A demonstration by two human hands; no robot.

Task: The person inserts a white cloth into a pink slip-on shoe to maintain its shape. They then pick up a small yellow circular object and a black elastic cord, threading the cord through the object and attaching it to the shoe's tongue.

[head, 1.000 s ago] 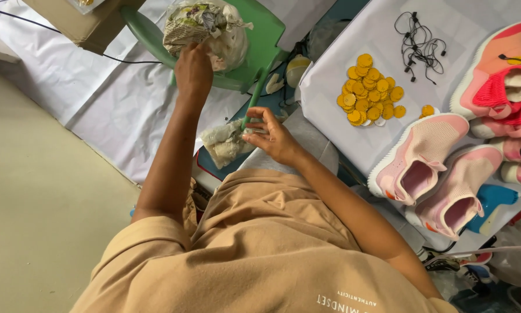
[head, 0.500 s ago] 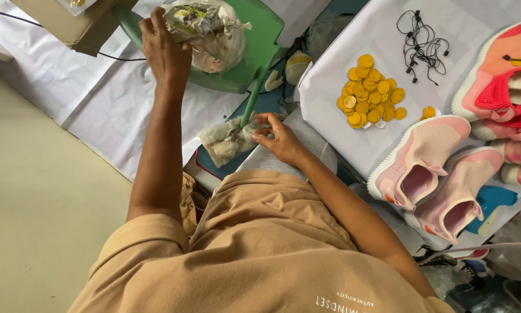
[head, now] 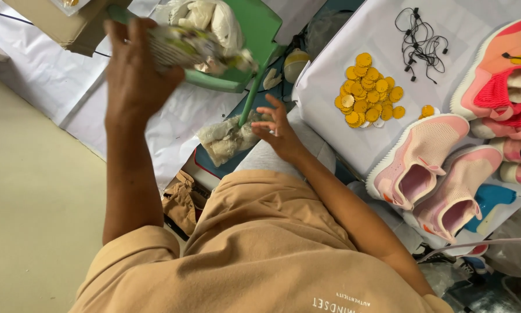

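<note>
A blurred, crinkled plastic packet [head: 199, 49] with green and white print sits in the left hand [head: 134, 69], whose fingers are wrapped tight around its near end; the rest of it sticks out to the right, raised above the seat of a green plastic stool [head: 259, 35]. Just behind it on that seat lies a bundle of pale bags [head: 205, 14], close enough that the packet overlaps it from this view.

Lower down, the right hand [head: 278, 128] rests with fingers spread loosely, holding nothing, its fingertips at the edge of a clear bag of whitish pieces [head: 228, 138] that lies against the stool's leg.

To the right, a white sheet [head: 342, 52] covers a work surface whose near-left edge runs just beside the right hand. On it are a heap of round yellow discs [head: 368, 90], a tangle of black cords [head: 422, 40] farther back, and a pair of pink slip-on shoes [head: 429, 174] lying by the near edge. More pink and red shoes [head: 501, 81] crowd the far right border.

To the left, beyond the left forearm, bare beige floor [head: 34, 203] gives open room.
</note>
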